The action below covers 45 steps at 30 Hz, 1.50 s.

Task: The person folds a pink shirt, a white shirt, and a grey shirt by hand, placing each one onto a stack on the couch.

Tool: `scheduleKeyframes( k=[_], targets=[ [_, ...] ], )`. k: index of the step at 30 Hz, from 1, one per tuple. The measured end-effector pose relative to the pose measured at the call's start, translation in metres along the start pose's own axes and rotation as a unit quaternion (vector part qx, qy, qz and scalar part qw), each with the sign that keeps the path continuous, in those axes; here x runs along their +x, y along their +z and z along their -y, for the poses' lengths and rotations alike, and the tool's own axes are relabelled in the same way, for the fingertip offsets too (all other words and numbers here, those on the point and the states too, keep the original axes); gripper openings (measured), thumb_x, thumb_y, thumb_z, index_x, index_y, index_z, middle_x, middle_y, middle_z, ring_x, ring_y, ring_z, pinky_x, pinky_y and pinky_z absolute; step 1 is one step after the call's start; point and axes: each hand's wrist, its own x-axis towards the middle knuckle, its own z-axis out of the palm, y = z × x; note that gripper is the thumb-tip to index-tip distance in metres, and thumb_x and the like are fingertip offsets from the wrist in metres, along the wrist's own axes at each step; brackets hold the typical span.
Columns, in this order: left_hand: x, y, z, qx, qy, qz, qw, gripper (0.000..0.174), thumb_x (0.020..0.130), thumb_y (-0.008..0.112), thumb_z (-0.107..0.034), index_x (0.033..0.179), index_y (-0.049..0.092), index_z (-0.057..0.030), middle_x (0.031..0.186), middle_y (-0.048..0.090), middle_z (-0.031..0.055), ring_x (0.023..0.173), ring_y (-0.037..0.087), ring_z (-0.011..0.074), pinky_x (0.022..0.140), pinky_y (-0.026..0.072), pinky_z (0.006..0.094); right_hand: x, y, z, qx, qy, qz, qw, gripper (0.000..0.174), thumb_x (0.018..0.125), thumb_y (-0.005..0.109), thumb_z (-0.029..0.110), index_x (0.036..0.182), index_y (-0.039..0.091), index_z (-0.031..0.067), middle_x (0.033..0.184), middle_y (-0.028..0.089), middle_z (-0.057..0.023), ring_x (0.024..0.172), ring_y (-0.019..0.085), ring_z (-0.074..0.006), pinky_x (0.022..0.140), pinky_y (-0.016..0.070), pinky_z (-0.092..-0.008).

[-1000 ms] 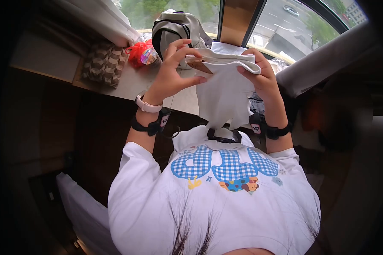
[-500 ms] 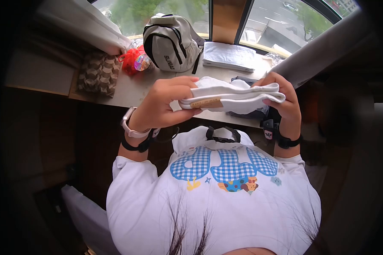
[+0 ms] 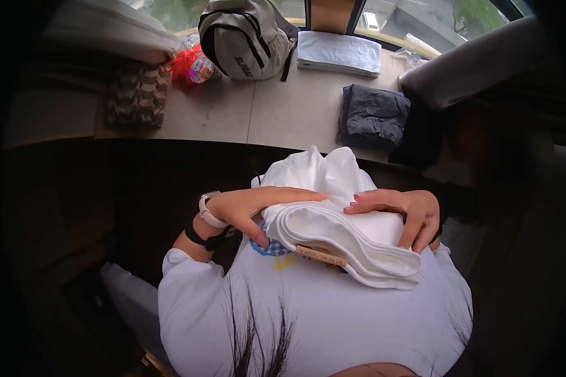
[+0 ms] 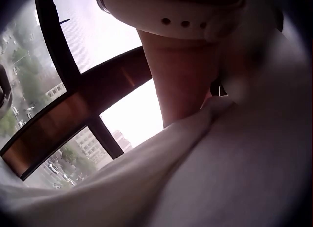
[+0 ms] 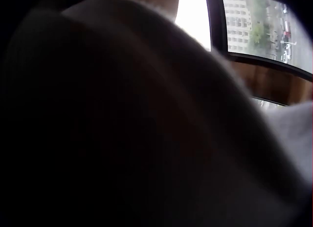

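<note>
A folded white cloth (image 3: 333,239), with a tan printed label (image 3: 321,256) along its near edge, lies against the front of the person's white shirt. At its left end, the left hand (image 3: 255,206) holds it, fingers stretched over the far side and thumb at the near corner. The right hand (image 3: 409,212) grips the other end with bent fingers. White fabric (image 4: 186,173) fills the lower part of the left wrist view, below the forearm. Dark, blurred fabric covers most of the right wrist view; fingers are hidden in both wrist views.
Along the window ledge (image 3: 220,119) stand a patterned bag (image 3: 137,97), a red plastic bag (image 3: 185,68), a light backpack (image 3: 245,44) and a folded pale cloth (image 3: 338,53). Dark folded fabric (image 3: 374,116) lies at the ledge's right front edge.
Both hands have brought the white cloth down from above the ledge to the chest. It hung loose at first and is now a compact fold. The head view has shifted.
</note>
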Motion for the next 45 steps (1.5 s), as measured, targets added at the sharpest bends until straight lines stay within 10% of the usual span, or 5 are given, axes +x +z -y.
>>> scheduleKeyframes(
  k=[10, 13, 21, 32, 45],
  targets=[
    [-0.010, -0.009, 0.060, -0.546, 0.003, -0.332, 0.769, 0.054, 0.086, 0.052, -0.021, 0.131, 0.029, -0.0008, 0.126, 0.044, 0.0151, 0.114, 0.046, 0.0237, 0.098, 0.0353, 0.0367, -0.054, -0.046, -0.051, -0.016, 0.322, -0.364, 0.874, 0.051, 0.071, 0.069, 0.011, 0.117, 0.049, -0.0011, 0.109, 0.058, -0.0089, 0.099, 0.054, -0.0143, 0.090, 0.0384, -0.0276],
    [-0.016, -0.030, 0.057, -0.192, -0.006, -0.300, 0.935, 0.050, 0.080, 0.060, -0.014, 0.124, 0.041, 0.0005, 0.115, 0.054, 0.0115, 0.106, 0.051, 0.0188, 0.093, 0.0384, 0.0313, -0.043, -0.057, -0.061, -0.044, 0.223, -0.450, 0.864, 0.030, 0.080, 0.060, 0.006, 0.108, 0.055, -0.0013, 0.100, 0.061, -0.0073, 0.090, 0.057, -0.0108, 0.084, 0.0416, -0.0254],
    [-0.004, -0.062, 0.025, 0.253, 0.007, -0.471, 0.845, 0.023, 0.064, 0.074, -0.008, 0.086, 0.069, -0.0077, 0.119, 0.050, 0.0114, 0.104, 0.047, 0.0216, 0.090, 0.0347, 0.0339, -0.028, -0.047, -0.070, -0.149, 0.078, -0.582, 0.796, 0.029, 0.075, 0.061, 0.004, 0.104, 0.060, 0.0003, 0.141, 0.023, -0.0075, 0.122, 0.033, -0.0155, 0.101, 0.0233, -0.0306],
    [0.065, -0.042, -0.031, 0.097, 0.289, -0.084, 0.949, 0.084, 0.057, 0.083, -0.030, 0.124, 0.043, -0.0001, 0.123, 0.047, 0.0218, 0.119, 0.041, 0.0330, 0.099, 0.0263, 0.0476, -0.044, 0.064, -0.032, -0.350, -0.209, -0.468, 0.784, 0.054, 0.070, 0.070, 0.023, 0.117, 0.052, 0.0018, 0.136, 0.031, -0.0228, 0.131, 0.023, -0.0332, 0.103, 0.0200, -0.0468],
    [0.220, 0.069, 0.073, -0.158, -0.193, 0.108, 0.962, 0.099, 0.055, 0.067, -0.021, 0.138, 0.017, -0.0034, 0.132, 0.036, 0.0132, 0.119, 0.039, 0.0244, 0.099, 0.0296, 0.0319, -0.213, 0.213, -0.116, -0.103, -0.242, -0.789, 0.555, 0.095, 0.049, 0.078, 0.020, 0.128, 0.031, -0.0028, 0.116, 0.049, -0.0118, 0.106, 0.048, -0.0210, 0.094, 0.0351, -0.0297]
  ],
)
